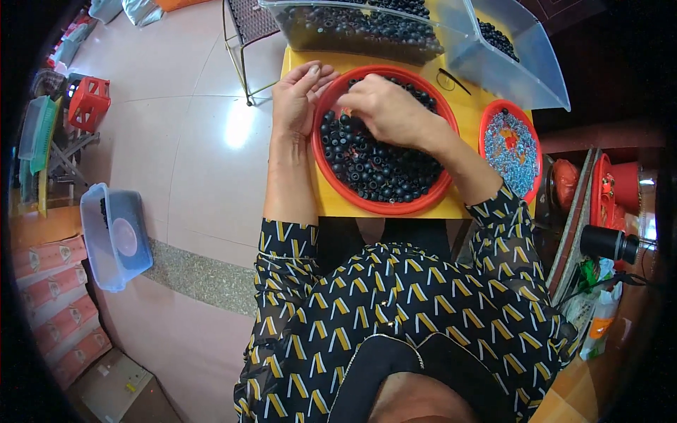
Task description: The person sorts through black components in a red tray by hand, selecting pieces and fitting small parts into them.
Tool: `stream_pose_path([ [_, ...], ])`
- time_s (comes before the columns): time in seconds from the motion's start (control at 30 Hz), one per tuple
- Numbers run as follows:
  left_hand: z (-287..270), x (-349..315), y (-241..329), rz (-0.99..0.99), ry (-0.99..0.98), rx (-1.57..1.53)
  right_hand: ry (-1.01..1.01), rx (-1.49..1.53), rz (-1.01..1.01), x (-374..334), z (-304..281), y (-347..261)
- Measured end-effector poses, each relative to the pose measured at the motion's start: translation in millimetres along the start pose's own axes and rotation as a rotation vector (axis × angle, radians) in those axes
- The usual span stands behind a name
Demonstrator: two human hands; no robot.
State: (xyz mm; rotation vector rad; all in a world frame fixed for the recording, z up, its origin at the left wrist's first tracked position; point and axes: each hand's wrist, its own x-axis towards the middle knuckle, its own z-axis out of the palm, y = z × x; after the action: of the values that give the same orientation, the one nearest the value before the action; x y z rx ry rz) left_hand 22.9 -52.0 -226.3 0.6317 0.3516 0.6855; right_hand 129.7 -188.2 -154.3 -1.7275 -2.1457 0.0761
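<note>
A round red tray (386, 209) full of small black round pieces (377, 173), some showing a hollow ringed end, rests on the yellow table. My left hand (302, 97) is at the tray's left rim, palm up, with the thumb drawn against the forefinger and the other fingers loosely curled. Over the upper part of the tray, my right hand (395, 113) reaches in above the black pieces with its fingers bent together and pointing left. Whatever is between the fingertips of either hand is too small or hidden to make out.
A smaller red tray (482, 134) of shiny pale-blue pieces stands at right. Behind are two clear plastic bins (352, 42) (522, 70) with black pieces, and eyeglasses (451, 81) on the yellow table (331, 201). A blue-white tub (116, 261) and red stool (89, 104) stand on the left floor.
</note>
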Motion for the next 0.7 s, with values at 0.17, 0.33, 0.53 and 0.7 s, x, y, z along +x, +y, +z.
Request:
stream_pose_path([
  [0.17, -2, 1, 2, 0.012, 0.003, 0.014, -0.144, -0.089, 0.033, 11, 18, -7],
  [0.33, 0, 2, 1, 0.008, -0.018, -0.001, -0.041, -0.082, 0.064, 6, 23, -3],
  [0.53, -4, 0, 3, 0.001, 0.010, -0.005, -0.033, 0.091, 0.021, -24, -8, -38],
  [0.7, -2, 0, 3, 0.007, 0.018, 0.023, -0.081, 0.131, 0.013, -44, 2, -63],
])
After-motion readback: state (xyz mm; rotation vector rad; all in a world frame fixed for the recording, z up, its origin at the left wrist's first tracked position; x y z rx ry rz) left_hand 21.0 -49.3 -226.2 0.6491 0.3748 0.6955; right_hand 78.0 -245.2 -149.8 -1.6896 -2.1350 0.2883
